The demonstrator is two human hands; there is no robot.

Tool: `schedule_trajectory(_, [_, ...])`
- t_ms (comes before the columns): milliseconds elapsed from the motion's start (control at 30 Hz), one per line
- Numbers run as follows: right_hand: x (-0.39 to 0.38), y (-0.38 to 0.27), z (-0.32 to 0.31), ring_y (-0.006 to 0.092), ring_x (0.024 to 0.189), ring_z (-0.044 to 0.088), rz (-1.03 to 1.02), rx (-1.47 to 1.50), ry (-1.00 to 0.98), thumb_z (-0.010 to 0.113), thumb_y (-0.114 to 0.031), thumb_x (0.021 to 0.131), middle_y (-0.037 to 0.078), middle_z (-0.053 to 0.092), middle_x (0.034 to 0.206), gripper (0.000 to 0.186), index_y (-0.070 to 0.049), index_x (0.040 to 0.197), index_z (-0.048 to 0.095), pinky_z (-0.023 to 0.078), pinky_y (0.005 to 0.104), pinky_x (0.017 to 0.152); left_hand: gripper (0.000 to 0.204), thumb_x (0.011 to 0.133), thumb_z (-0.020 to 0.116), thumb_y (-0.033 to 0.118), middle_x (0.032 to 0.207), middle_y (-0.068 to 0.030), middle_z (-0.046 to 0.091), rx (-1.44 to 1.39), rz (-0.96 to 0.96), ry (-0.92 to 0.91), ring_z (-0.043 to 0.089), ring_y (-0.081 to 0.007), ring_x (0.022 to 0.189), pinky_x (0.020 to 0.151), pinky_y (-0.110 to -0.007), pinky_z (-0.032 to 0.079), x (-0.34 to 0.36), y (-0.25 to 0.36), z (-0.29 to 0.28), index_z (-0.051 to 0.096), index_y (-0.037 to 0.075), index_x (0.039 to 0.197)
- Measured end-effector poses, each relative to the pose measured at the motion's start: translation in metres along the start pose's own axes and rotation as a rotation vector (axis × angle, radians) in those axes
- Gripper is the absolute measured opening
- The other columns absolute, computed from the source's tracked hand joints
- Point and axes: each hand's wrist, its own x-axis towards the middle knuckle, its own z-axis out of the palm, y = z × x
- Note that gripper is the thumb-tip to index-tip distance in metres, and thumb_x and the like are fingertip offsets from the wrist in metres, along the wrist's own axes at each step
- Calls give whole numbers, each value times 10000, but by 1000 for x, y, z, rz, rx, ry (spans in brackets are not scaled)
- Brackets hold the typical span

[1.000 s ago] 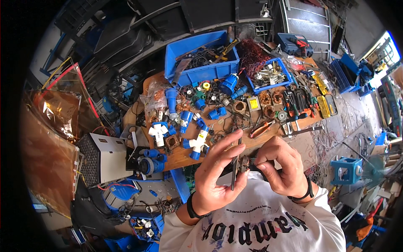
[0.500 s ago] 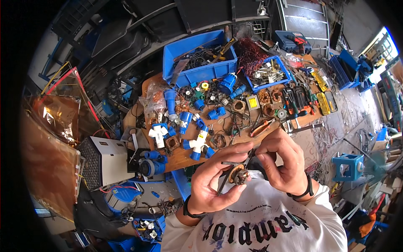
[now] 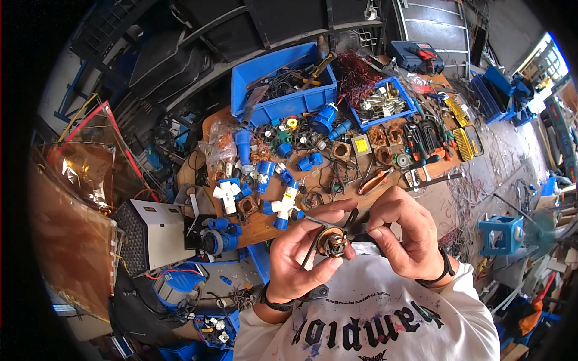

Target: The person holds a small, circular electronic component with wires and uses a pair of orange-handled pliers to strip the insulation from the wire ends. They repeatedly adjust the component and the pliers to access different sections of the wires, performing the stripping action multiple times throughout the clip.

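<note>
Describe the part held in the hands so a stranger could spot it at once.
Start at the wooden bench strewn with blue plugs, then drop to the two hands raised just below it. Pinched in the left hand is a small round brown part with a metal centre, unlike the blue and white fittings behind.

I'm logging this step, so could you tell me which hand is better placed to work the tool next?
Probably the right hand: it grips the dark tool, while the left hand cradles the round brown part.

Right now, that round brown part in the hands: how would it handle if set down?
The round part looks rigid and probably dense for its size, as copper-coloured metal shows. Being round, it may roll on edge. The left hand pinches it; the right hand works beside it.
</note>
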Motion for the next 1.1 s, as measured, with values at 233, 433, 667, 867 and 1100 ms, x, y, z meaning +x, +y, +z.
schedule_trajectory(233, [-2,0,6,276,698,614,45,-137,64,661,64,785,120,575,879,188,-18,935,584,497,340,570,538,842,635,-40,1421,-278,430,-185,-44,-40,665,-213,921,840,-343,532,-2,-3,-3,445,-65,1344])
schedule_trajectory(433, [1,-1,10,233,667,625,-39,-209,119,668,67,782,114,579,892,203,-24,948,595,507,301,526,508,843,638,-33,1412,-272,441,-107,-50,-38,664,-214,926,839,-339,532,-3,-3,-1,471,-67,1321])
schedule_trajectory(667, [2,-3,11,205,688,618,-16,15,97,649,29,844,110,581,877,134,-27,956,602,499,298,528,492,845,654,-13,1408,-270,445,-104,-39,-31,667,-219,928,834,-338,537,-3,-5,-2,487,-53,1305])
schedule_trajectory(867, [6,0,12,227,693,618,-58,-88,114,672,46,799,104,582,873,186,-31,954,604,504,318,542,503,851,652,-4,1405,-275,447,-126,-53,-50,668,-226,920,823,-352,542,-2,-6,-6,476,-48,1320])
schedule_trajectory(1100, [3,1,16,249,683,613,-38,-262,87,702,54,738,89,580,870,227,-40,924,612,504,342,545,572,846,686,62,1417,-289,436,-318,-83,52,670,-242,865,786,-375,559,-1,-5,-8,457,-19,1364])
